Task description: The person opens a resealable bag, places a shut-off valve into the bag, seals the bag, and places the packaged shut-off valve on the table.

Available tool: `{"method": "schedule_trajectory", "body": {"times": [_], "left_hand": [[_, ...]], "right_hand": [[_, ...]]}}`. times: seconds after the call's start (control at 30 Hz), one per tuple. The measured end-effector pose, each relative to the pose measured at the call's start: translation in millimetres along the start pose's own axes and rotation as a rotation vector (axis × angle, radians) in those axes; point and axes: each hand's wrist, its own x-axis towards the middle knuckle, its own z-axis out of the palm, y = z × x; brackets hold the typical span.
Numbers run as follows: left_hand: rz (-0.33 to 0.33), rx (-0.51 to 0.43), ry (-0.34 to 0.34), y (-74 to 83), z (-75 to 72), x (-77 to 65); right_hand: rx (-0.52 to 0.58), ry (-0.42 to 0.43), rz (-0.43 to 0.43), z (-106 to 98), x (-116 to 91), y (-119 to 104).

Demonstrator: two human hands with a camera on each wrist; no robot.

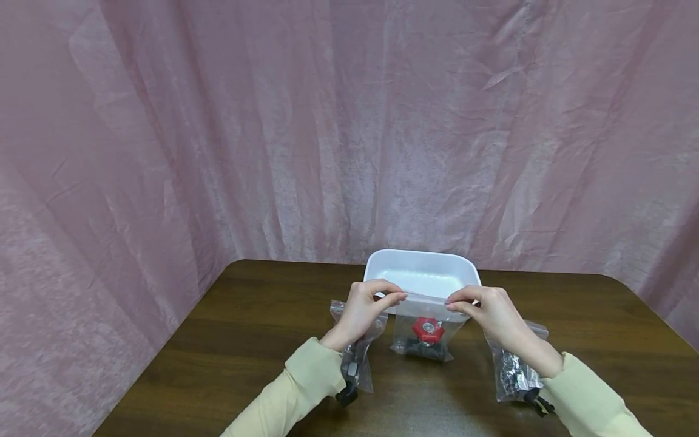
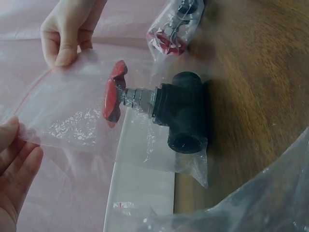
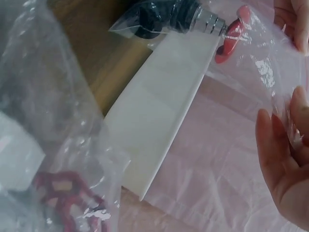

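Observation:
A clear zip bag (image 1: 406,328) holds a valve with a red handwheel (image 1: 428,329) and a black body (image 2: 186,111). My left hand (image 1: 363,306) pinches the left end of the bag's top edge between thumb and fingers. At the other end, my right hand (image 1: 488,309) pinches the same edge, near the red zip line (image 2: 36,89) seen in the left wrist view. The bag hangs upright between both hands, its bottom at or close to the wooden table (image 1: 415,406); contact is hard to tell.
Behind the bag stands a white tray (image 1: 420,262). A second clear bag (image 1: 364,370) with dark parts lies under my left forearm. Another bag (image 1: 508,382), by my right forearm, has a red handwheel (image 3: 67,193) inside. Pink curtain (image 1: 349,121) hangs beyond the table.

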Motion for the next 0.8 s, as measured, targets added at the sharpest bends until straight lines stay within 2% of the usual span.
{"method": "schedule_trajectory", "body": {"times": [0.2, 0.4, 0.57, 0.67, 0.8], "left_hand": [[-0.001, -0.007, 0.004, -8.4, 2.1, -0.3], [0.011, 0.006, 0.013, -35.2, 7.3, -0.2], [0.011, 0.009, 0.024, -40.1, 8.8, -1.5], [-0.018, -0.003, 0.021, -41.1, 10.1, -2.6], [-0.119, -0.010, -0.013, -42.3, 11.9, -3.3]], "right_hand": [[0.032, -0.064, 0.045, -3.0, -5.7, 3.4], [0.025, 0.011, 0.034, -4.4, -5.4, 4.5], [-0.013, 0.052, -0.007, -5.1, -4.1, 4.7], [-0.008, 0.044, -0.009, -5.2, -4.4, 4.6], [0.008, 0.016, 0.040, -5.7, -5.6, 5.1]]}}
